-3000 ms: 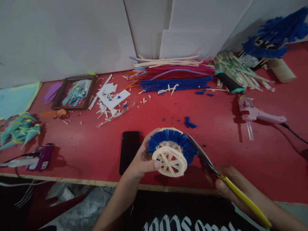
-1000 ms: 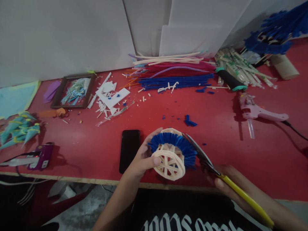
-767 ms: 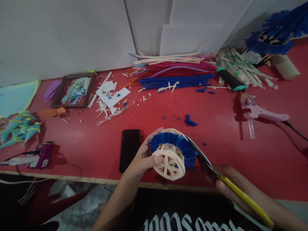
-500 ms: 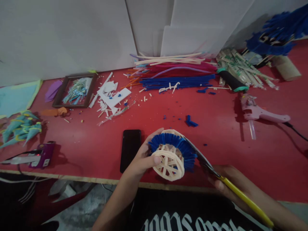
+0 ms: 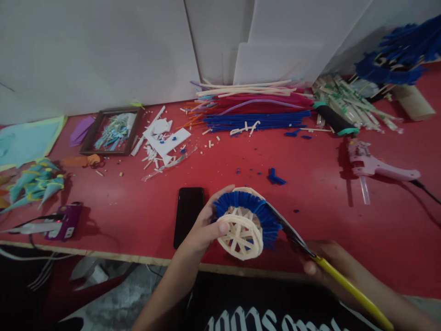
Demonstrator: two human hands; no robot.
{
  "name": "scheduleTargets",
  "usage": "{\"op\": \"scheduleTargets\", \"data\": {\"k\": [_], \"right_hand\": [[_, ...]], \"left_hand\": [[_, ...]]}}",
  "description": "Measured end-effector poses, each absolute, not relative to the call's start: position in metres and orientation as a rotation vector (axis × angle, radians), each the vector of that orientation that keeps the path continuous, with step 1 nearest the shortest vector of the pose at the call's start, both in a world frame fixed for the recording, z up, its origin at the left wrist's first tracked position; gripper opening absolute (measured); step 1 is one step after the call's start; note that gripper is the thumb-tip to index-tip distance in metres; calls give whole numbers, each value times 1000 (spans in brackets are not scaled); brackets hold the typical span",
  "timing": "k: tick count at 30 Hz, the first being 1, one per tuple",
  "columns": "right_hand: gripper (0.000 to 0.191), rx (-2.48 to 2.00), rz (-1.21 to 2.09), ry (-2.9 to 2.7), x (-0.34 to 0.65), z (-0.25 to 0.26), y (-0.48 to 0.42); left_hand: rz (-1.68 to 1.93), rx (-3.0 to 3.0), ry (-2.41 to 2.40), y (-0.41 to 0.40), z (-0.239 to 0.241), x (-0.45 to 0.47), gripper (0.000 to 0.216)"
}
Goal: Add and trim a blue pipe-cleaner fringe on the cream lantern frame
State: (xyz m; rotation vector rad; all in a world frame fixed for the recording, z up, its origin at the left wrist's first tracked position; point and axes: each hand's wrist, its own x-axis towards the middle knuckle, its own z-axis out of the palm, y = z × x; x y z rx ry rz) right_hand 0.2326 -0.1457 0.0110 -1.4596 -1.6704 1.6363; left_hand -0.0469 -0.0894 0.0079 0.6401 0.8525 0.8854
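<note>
My left hand (image 5: 203, 230) grips a small cream wheel-shaped frame (image 5: 241, 232) with spokes, its rim covered in blue fuzzy pipe-cleaner pieces (image 5: 248, 204). I hold it just above the front edge of the red table (image 5: 138, 207). My right hand (image 5: 330, 264) is closed round the yellow handles of a pair of scissors (image 5: 303, 243). The dark blades point up and left and touch the blue fringe on the wheel's right side.
A black phone (image 5: 189, 216) lies left of the wheel. Piles of coloured pipe cleaners (image 5: 255, 108) sit at the back, a pink glue gun (image 5: 375, 168) at right, a framed tray (image 5: 112, 131) and white scraps (image 5: 161, 142) at left, a purple device (image 5: 64, 220) near the front-left edge.
The scissor blades have slid further along the wheel's blue fringe and closed slightly. The wheel has turned a little in my left hand. The view shifted slightly.
</note>
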Motion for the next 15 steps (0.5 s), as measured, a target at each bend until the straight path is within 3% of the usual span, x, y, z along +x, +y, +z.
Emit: {"op": "scheduleTargets", "data": {"k": [9,15], "right_hand": [[68,-1613,1568,-1446,229,-5,-156],[71,-1779,1426,-1243,223,1,-139]], "left_hand": [[886,730,869,-86,12,-49,85],[794,957,1024,-86,27,-41,91]]}}
